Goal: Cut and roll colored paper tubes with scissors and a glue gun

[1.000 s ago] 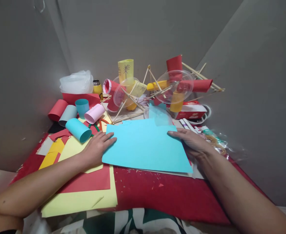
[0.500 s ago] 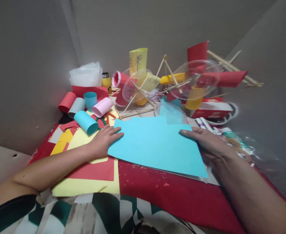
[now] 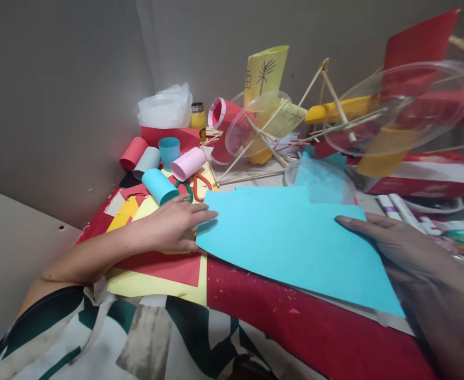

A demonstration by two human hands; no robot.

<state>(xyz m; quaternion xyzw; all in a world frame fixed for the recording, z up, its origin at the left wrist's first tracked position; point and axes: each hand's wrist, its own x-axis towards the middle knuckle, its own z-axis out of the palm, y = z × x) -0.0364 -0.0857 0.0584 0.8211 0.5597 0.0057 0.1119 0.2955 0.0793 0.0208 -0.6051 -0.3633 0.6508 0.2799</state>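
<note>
A light-blue sheet of paper (image 3: 287, 237) lies in front of me, its right side tilted up a little. My right hand (image 3: 409, 258) grips its right edge, thumb on top and the other fingers underneath, mostly hidden. At the left edge, my left hand (image 3: 179, 221) has its fingers stretched out, the tips just over the paper and casting a shadow on it. Close behind that hand are a rolled blue paper tube (image 3: 158, 186) and scissors (image 3: 202, 189) with orange and green handles. Red and yellow sheets (image 3: 168, 267) lie under my left wrist.
A stick frame (image 3: 255, 142) with clear plastic discs and paper cups stands behind the paper; a larger wheel (image 3: 402, 108) is at right. Pink (image 3: 188, 163), grey and red tubes sit at left. Markers (image 3: 390, 207) and a red-white box (image 3: 425, 179) lie right. Red cloth (image 3: 255, 287) covers the table.
The view has turned left and come nearer, so everything sits larger and the wheel runs off the right side. My right hand keeps its hold on the paper; the left stays at its edge.
</note>
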